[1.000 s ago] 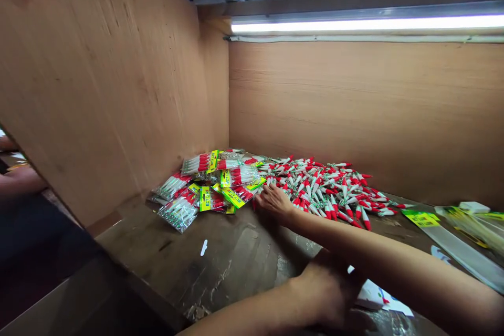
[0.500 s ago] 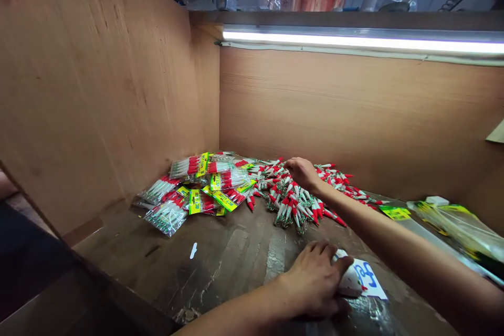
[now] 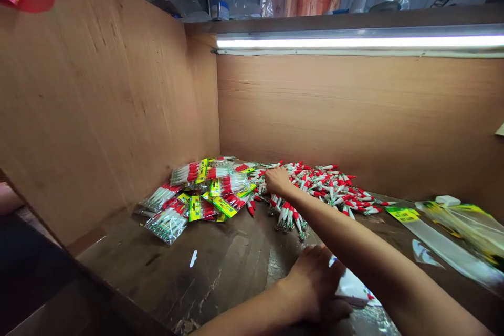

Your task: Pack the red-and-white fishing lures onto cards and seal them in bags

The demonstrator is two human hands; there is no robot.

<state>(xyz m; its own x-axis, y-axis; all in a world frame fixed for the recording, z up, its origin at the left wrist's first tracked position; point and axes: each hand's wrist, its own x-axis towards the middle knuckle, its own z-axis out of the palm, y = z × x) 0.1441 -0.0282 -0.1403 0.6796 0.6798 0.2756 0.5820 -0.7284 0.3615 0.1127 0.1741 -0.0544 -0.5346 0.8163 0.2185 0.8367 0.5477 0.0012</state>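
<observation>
My right hand (image 3: 277, 180) reaches far across the dark worktable (image 3: 220, 268) and rests palm down on the left edge of a heap of loose red-and-white lures (image 3: 323, 189); its fingers are curled into the heap, and what they hold is hidden. A small cluster of the lures (image 3: 289, 216) lies pulled out just below my wrist. My left hand (image 3: 315, 286) lies near the front edge, fingers pressed down on a white paper slip (image 3: 352, 290). Left of the heap lies a pile of clear packets with yellow-green labels (image 3: 197, 194) holding the same lures.
Wooden partition walls enclose the table at left (image 3: 98, 105) and at the back (image 3: 354, 115), with a lit tube lamp (image 3: 354, 42) above. Empty clear bags with yellow headers (image 3: 452, 231) lie at the right. A small white scrap (image 3: 192, 258) sits mid-table.
My right hand moved left and nearer along the heap, from its top middle to its left edge. My right forearm now crosses over my left hand, hiding most of the paper slip.
</observation>
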